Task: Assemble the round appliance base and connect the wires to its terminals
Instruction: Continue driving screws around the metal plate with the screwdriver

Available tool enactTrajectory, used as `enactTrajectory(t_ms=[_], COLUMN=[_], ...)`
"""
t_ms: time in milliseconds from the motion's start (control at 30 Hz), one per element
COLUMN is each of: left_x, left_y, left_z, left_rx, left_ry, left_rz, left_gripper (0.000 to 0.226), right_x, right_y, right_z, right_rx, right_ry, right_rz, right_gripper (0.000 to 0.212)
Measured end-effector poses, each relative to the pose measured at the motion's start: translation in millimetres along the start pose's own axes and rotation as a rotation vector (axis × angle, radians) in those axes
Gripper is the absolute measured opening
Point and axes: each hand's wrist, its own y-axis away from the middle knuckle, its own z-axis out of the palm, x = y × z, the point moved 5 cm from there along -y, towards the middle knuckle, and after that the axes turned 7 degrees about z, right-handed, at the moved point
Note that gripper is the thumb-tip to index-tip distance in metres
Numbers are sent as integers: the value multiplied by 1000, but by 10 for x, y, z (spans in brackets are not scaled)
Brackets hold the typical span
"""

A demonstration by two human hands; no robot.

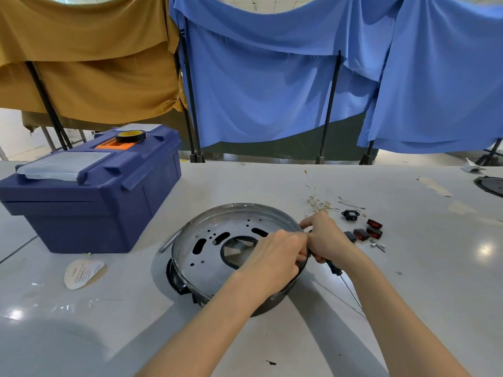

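The round base (206, 248) sits mid-table, open side up and tilted, resting on a black part (177, 284). We have both hands at its right wall. Our left hand (275, 254) reaches across from inside, fingers curled over the rim. Our right hand (326, 238) meets it from outside, gripping a screwdriver (334, 268) (shaft trailing back toward us). The work point lies between them. The wires (318, 202) lie just beyond the right hand, which we judge is the nearer to fetch them.

Left grip (275, 254) and right grip (324, 235) meet, fingers curled, forearms extended forward.
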Motion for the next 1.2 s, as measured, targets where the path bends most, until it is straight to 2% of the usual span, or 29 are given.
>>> enactTrajectory(t_ms=[133,233,500,800,933,1067,1100,1200], left_x=[-73,-174,-56,-47,-77,-19,10,89], left_y=[34,93,98,66,64,145,183,300], left_z=[-35,-54,3,5,-44,-83,-82,-24], left_rx=[31,27,39,35,42,14,-11,-111], left_ry=[-34,-61,80,106,113,67,65,-20], left_rz=[-27,-62,51,64,9,26,32,-11], left_gripper=[21,16,24,27,25,17,20,63], right_x=[3,11,44,41,51,93,102,114], right_y=[-11,-30,-45,-63,-47,-31,-20,25], right_z=[16,12,16,18,18,31,39,47], right_rx=[-6,-1,-6,-2,2,-21,-31,-56], right_ry=[-23,-40,-36,-51,-65,-124,-135,-180], right_rz=[-9,-13,-6,-8,-1,9,10,27], right_gripper=[15,16,20,23,20,16,15,28])
